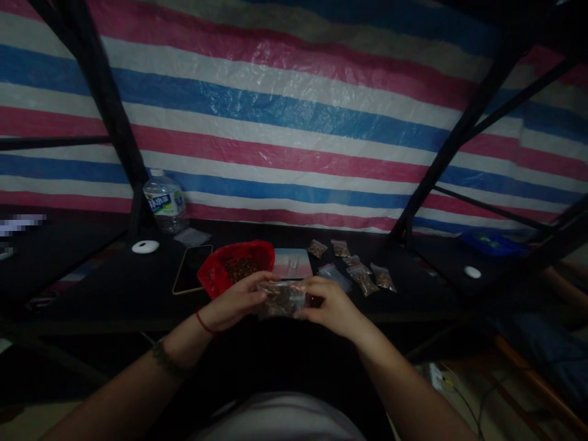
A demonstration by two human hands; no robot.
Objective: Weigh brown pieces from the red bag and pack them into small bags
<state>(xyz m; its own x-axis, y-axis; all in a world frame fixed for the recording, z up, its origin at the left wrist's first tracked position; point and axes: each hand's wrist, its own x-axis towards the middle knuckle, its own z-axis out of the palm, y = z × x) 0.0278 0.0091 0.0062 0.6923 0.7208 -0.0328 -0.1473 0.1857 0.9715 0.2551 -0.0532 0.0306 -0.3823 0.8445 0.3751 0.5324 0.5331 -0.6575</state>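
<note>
Between my two hands is a clear plastic bag (281, 301) with dark brown bits inside, held up in front of the table's near edge. My left hand (239, 301) grips its left side, thumb in front. The right side is pinched by my right hand (328, 304), fingers along the top edge. Just behind my left hand sits a red plastic container (215, 272) holding loose brown pieces (241, 268). A small clear cup (294, 264) stands on a pale flat board (280, 257) beyond the bag.
Several small filled bags (362, 282) lie to the right, beside flat clear bags (334, 275). On the left are a tablet-like device (192, 269), a white oval object (146, 247) and a large plastic bottle (166, 205). Dark metal posts (108, 98) frame the striped sheet (285, 122). Another person's arm (558, 278) shows at far right.
</note>
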